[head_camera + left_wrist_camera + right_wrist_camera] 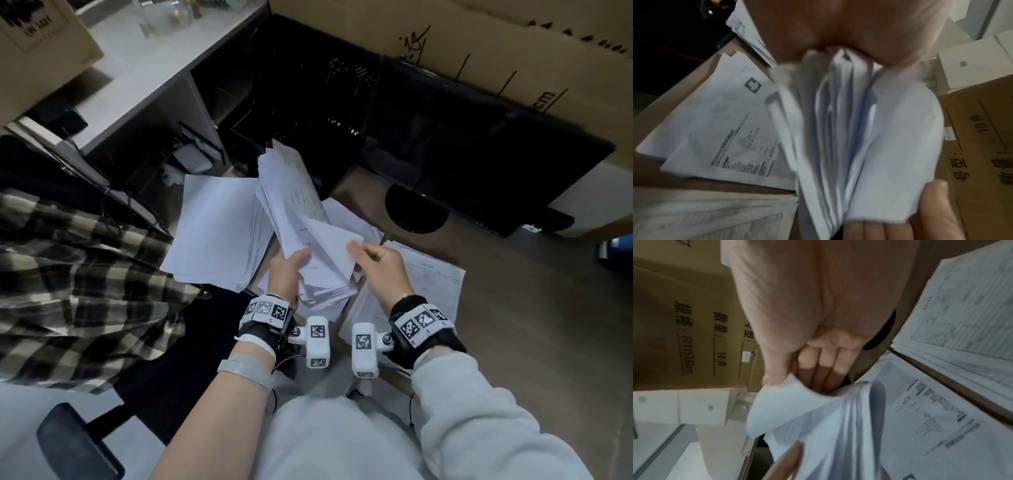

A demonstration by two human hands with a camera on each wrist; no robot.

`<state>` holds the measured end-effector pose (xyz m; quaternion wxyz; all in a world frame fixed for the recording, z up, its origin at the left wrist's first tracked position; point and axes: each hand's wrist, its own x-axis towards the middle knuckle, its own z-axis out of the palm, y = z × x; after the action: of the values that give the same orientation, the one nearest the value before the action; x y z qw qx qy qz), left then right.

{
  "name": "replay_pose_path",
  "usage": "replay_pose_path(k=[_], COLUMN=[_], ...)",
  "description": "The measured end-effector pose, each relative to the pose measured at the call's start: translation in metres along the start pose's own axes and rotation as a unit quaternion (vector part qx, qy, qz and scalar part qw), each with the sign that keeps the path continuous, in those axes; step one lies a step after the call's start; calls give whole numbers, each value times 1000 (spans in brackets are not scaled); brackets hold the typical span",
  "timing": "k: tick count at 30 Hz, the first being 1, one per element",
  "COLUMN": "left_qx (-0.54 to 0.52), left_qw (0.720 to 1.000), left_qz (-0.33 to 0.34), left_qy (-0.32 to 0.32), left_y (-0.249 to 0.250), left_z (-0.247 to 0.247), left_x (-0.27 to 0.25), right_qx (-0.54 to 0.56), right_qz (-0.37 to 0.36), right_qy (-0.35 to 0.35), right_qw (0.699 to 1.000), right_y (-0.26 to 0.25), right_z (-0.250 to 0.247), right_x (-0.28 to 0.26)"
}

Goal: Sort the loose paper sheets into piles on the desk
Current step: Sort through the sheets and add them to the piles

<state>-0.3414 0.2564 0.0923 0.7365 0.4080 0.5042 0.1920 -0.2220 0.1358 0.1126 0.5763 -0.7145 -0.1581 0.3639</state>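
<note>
Both hands grip paper — left hand (286, 270) the stack (301, 226), right hand (378, 263) pinching one sheet (334, 246) (top).

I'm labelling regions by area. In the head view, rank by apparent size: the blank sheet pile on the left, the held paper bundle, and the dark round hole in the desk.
1. Blank sheet pile.
2. Held paper bundle, though raised nearer the camera, so unsure.
3. Dark round hole.
</note>
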Motion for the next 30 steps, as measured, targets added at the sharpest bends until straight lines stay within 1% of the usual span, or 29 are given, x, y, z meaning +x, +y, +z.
replay_pose_path(k=[2,3,4,6,7,8,9,10,12,15,16,17,18,19,21,22,23,25,26,28,29,30], left_qx=[46,56,68,85,90,90,88,84,79,69,59,51,47,48,47,49,53,64,70,82,90,96], left_qw=[999,998,997,996,995,994,994,994,995,997,998,998,998,998,998,998,997,997,996,995,994,994], left_qz=[-4,-13,-20,-34,-41,-49,-54,-54,-42,-35,-35,-37,-38,-37,-44,-47,-49,-49,-48,-45,-43,-40], left_qy=[-4,-12,-17,-17,-21,-33,-46,-54,-52,-13,-5,1,3,7,14,17,19,20,24,32,38,42], left_y=[4,3,3,2,3,4,5,5,8,12,13,13,14,13,10,8,7,6,4,2,1,-1], left_z=[-11,-17,-23,-34,-39,-43,-47,-50,-54,-61,-65,-69,-73,-78,-88,-92,-98,-110,-118,-135,-141,-147], left_x=[10,18,25,36,42,46,50,54,59,66,69,71,74,76,81,83,85,87,89,91,91,91], right_qx=[9,21,44,74,57,30,16,24,12,-58,-60,-67,-96,-153,-279,-316,-340,-380,-399,-427,-425,-400], right_qz=[37,65,97,137,147,160,170,174,162,128,102,69,36,0,-73,-94,-90,-26,8,48,66,92], right_qy=[125,166,179,147,129,133,159,203,309,465,497,509,499,465,366,322,281,199,163,87,37,-15], right_qw=[991,984,978,977,979,978,972,963,937,874,860,855,860,872,885,887,893,903,903,899,902,912], right_y=[9,11,15,21,25,30,33,36,35,26,23,22,25,28,44,55,67,89,100,120,127,133], right_z=[11,15,17,25,32,39,47,52,54,38,33,29,30,34,52,63,74,97,107,126,134,139], right_x=[13,16,17,19,18,19,19,20,21,17,16,18,21,24,30,32,33,35,37,42,46,49])
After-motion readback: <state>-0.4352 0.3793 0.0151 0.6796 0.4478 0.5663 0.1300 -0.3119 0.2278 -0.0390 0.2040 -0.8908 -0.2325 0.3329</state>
